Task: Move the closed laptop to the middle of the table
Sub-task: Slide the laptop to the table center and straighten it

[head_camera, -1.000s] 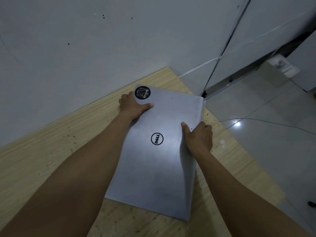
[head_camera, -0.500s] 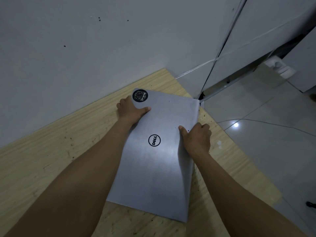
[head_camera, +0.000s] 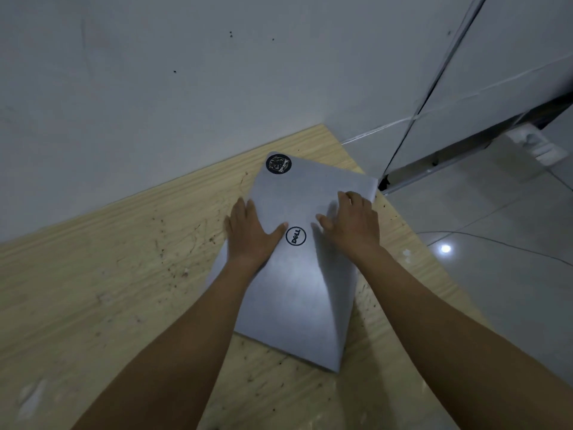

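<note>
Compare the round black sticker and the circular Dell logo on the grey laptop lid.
The round black sticker is a filled dark disc; the circular Dell logo is only a thin ring around letters. The sticker sits at the lid's far corner, the logo mid-lid between both hands. Both are round marks on the closed grey laptop.

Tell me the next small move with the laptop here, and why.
Probably slide the laptop leftward along the table, away from the right edge. Both the left hand and the right hand lie flat on its lid, so pushing suits better than lifting. It sits at the table's right end, its far corner near the edge, with bare wood open to the left.
</note>
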